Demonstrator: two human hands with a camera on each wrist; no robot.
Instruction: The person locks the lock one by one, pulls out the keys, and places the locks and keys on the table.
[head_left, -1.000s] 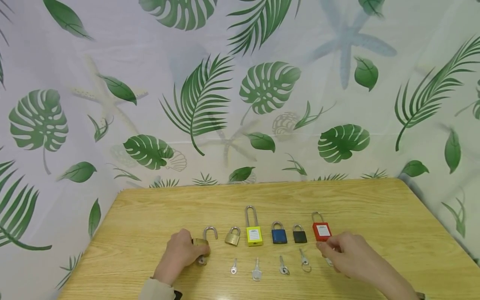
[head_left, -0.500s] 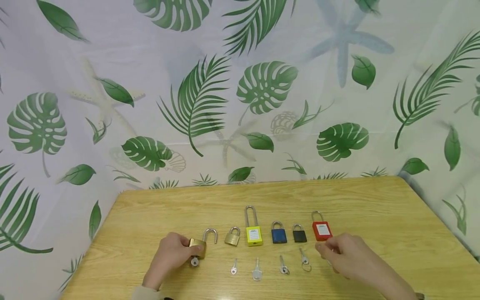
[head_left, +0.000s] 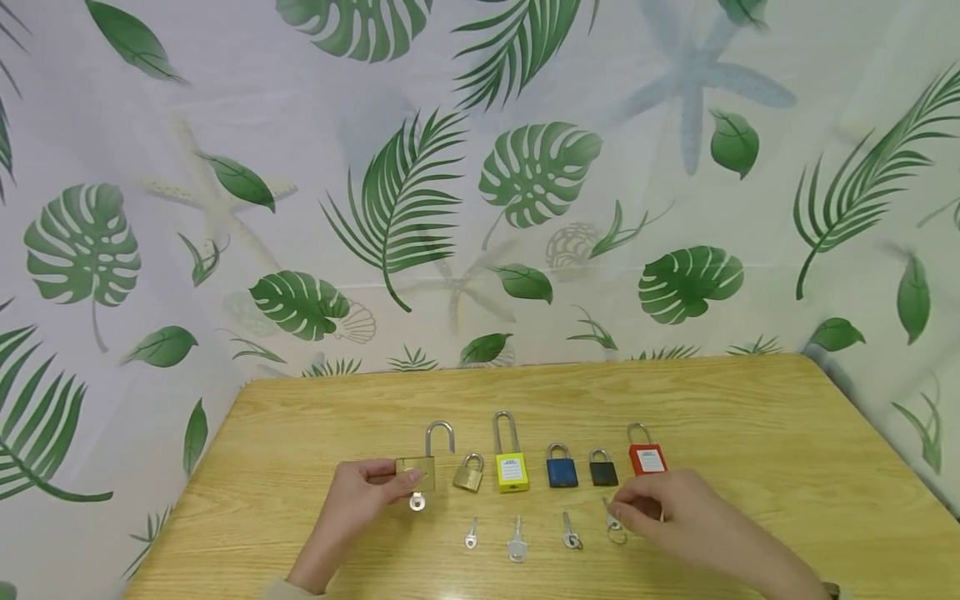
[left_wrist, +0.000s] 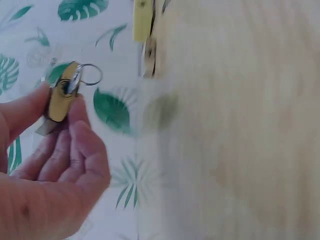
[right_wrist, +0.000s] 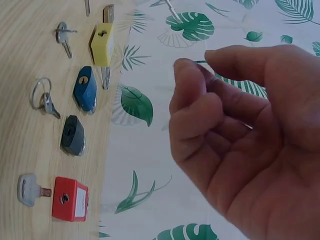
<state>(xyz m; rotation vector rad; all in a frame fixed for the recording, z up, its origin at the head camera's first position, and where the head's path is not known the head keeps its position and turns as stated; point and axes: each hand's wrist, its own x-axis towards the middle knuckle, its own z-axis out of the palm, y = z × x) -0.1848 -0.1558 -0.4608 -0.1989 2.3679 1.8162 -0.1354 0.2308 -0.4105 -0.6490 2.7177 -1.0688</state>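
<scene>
My left hand (head_left: 352,504) pinches a large brass padlock (head_left: 418,473) between thumb and fingers, raised off the table. Its shackle (head_left: 440,427) is unlatched, and a key (head_left: 417,502) sticks out of its bottom. In the left wrist view the padlock (left_wrist: 62,97) shows its keyhole end with a key ring (left_wrist: 91,74). My right hand (head_left: 678,517) hovers over the right part of the table, near the red padlock (head_left: 647,458) and a ringed key (head_left: 613,523). In the right wrist view its fingers are loosely curled, thumb apart, with nothing held.
A small brass padlock (head_left: 468,477), a yellow long-shackle padlock (head_left: 512,472), a blue padlock (head_left: 562,473) and a black padlock (head_left: 603,473) stand in a row on the wooden table (head_left: 337,408). Keys lie before them. A red padlock's key (right_wrist: 29,190) lies beside it. A leaf-print cloth (head_left: 465,208) hangs behind.
My left hand has lifted the large brass padlock, turned it more upright and moved it right. The right hand has shifted left from beside the red padlock.
</scene>
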